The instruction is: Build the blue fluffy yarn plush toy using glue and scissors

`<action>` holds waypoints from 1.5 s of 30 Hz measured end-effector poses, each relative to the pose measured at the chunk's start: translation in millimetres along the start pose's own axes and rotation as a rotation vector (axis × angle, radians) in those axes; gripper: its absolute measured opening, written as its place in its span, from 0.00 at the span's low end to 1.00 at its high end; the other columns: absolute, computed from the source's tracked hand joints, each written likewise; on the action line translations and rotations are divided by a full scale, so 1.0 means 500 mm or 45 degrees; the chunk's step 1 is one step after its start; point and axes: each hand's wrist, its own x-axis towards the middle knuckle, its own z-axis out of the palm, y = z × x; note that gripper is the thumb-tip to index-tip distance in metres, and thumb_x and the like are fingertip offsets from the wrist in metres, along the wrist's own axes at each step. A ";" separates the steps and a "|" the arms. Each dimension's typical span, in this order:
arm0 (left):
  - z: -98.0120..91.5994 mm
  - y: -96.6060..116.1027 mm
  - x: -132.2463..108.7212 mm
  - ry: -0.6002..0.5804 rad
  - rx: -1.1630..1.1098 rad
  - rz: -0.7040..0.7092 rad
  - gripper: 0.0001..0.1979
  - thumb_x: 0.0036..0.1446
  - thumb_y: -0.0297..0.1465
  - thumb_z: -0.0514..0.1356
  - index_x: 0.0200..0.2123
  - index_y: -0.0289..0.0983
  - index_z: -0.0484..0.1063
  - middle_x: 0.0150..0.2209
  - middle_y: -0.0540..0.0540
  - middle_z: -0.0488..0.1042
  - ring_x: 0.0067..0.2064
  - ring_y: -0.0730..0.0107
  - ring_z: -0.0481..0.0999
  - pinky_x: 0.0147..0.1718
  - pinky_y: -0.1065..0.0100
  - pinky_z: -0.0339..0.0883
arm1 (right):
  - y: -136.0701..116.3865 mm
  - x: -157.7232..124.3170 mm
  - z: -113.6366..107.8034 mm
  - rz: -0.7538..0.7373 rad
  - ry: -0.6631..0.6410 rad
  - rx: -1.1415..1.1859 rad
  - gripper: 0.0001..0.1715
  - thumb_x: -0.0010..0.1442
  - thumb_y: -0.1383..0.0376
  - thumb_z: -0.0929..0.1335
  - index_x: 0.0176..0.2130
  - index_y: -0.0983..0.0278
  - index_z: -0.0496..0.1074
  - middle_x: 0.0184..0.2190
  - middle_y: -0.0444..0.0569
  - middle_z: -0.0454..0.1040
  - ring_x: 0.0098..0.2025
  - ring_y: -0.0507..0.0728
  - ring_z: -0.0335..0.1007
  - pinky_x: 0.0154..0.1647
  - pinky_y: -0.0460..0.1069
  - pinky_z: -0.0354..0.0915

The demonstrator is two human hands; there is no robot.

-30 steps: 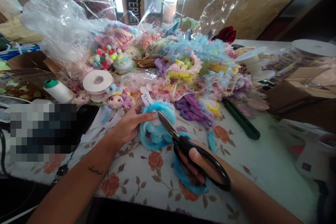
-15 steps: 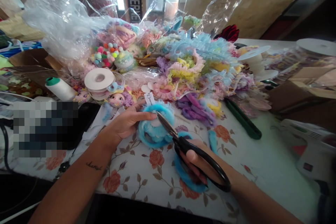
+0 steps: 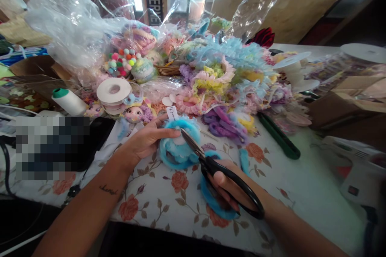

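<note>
My left hand [image 3: 147,140] pinches a ring of fluffy blue trim [image 3: 177,152] that rests on the flowered tablecloth [image 3: 169,204]. A small white tag [image 3: 172,112] sticks up from the ring beside my fingers. My right hand [image 3: 232,190] grips black-handled scissors [image 3: 224,176], fingers through the loops. The closed blades point up-left and their tips touch the blue ring near my left thumb. Another strip of blue trim [image 3: 211,202] lies under my right hand.
A heap of pastel lace and frilly trims [image 3: 223,76] fills the table's middle. Clear plastic bags [image 3: 72,32], pom-poms [image 3: 120,62], a white ribbon spool [image 3: 113,90], a thread cone [image 3: 68,102] and small doll heads [image 3: 135,114] lie left. A green tool [image 3: 279,136] and glue gun [image 3: 356,172] lie right.
Almost nothing has shifted. The scissors' tips stay at the blue ring and my left hand keeps its pinch; the view moved slightly.
</note>
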 end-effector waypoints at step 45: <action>0.022 0.010 0.013 0.123 -0.312 0.263 0.30 0.44 0.16 0.71 0.53 0.37 0.76 0.33 0.49 0.82 0.31 0.66 0.82 0.30 0.70 0.80 | -0.044 -0.056 -0.135 0.301 1.154 -0.903 0.30 0.58 0.37 0.65 0.27 0.60 0.66 0.19 0.47 0.66 0.23 0.57 0.64 0.25 0.50 0.51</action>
